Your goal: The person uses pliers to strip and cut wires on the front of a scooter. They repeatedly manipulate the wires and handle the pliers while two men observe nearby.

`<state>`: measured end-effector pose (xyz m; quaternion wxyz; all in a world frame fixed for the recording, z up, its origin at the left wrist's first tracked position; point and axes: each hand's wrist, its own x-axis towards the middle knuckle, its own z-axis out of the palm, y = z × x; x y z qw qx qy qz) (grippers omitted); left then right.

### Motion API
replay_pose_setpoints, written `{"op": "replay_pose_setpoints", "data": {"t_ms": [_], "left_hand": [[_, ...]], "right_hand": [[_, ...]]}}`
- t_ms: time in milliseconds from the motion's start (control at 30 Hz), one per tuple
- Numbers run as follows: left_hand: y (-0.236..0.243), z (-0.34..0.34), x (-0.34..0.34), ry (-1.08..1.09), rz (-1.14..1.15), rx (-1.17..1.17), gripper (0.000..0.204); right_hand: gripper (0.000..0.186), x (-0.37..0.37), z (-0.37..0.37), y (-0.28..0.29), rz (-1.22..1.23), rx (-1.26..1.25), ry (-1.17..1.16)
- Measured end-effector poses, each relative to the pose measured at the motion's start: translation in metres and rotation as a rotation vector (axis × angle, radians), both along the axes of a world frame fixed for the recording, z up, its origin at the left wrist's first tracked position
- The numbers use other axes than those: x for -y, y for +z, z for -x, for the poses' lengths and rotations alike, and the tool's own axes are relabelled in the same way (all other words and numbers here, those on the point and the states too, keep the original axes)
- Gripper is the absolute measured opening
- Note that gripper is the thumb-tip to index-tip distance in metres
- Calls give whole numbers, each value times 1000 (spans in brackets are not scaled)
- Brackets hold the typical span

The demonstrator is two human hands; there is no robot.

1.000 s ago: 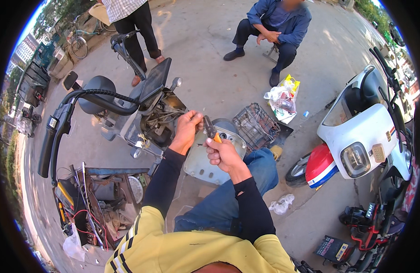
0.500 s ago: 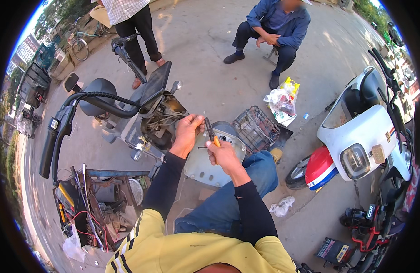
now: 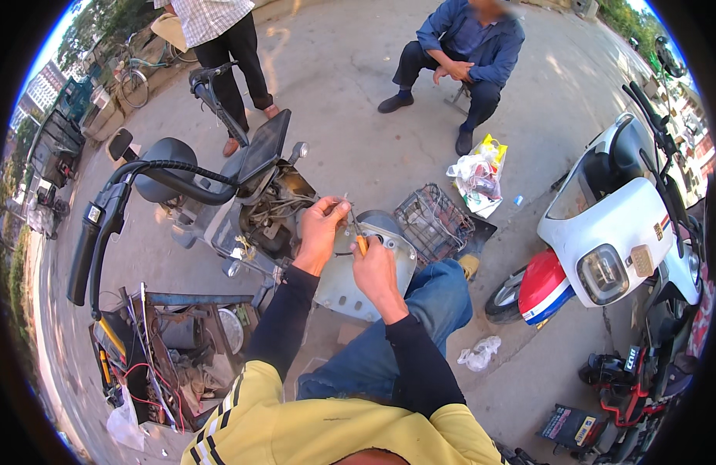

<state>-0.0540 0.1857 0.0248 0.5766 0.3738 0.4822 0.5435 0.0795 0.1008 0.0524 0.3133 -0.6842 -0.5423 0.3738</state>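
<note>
Pliers with orange handles (image 3: 363, 246) are in my right hand (image 3: 376, 273), which is closed around them. Their dark jaws point up and left toward my left hand (image 3: 320, 235). The fingertips of my left hand are pinched on a thin wire, whose far end I cannot make out. Just left of that hand, the scooter's opened front (image 3: 273, 203) shows a bundle of loose cables. Below both hands lies a pale grey scooter panel (image 3: 342, 288) with several holes, partly hidden by my right hand.
At lower left stands a metal-framed box (image 3: 199, 298) of tools and wires. A wire basket (image 3: 432, 225) and plastic bags (image 3: 480, 177) lie ahead on the right. A white scooter (image 3: 629, 225) is parked right. One person sits (image 3: 474, 46); another stands (image 3: 218, 39).
My right hand has turned more upright and shifted slightly left, and the pliers' jaws now look narrower from this angle. My left hand stays pinched in nearly the same place.
</note>
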Motion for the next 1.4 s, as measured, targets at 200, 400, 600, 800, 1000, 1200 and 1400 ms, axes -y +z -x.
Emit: {"op": "replay_pose_setpoints", "data": {"t_ms": [200,400,600,800,1000,1200,1400], "left_hand": [[-2,-2,-1,2,-26,-159,10],[-8,9,-2,-59,22,91,6],[-14,14,-5,-49,93,267,9],[-16,23,-9,-189,61,517,7],[4,26,1,-127,110,340,6],[10,8,4,-24,17,31,17],[11,5,2,-44,33,19,15]], "right_hand": [[34,-2,-3,-10,-2,-73,10],[26,-4,-14,-20,473,-1164,30],[23,-3,-19,-20,652,-1652,104],[28,-2,-13,-37,762,-2028,256],[27,-1,-7,-33,670,-1857,248],[26,0,-9,-12,543,-1556,101],[29,17,-18,1,462,-1187,51]]}}
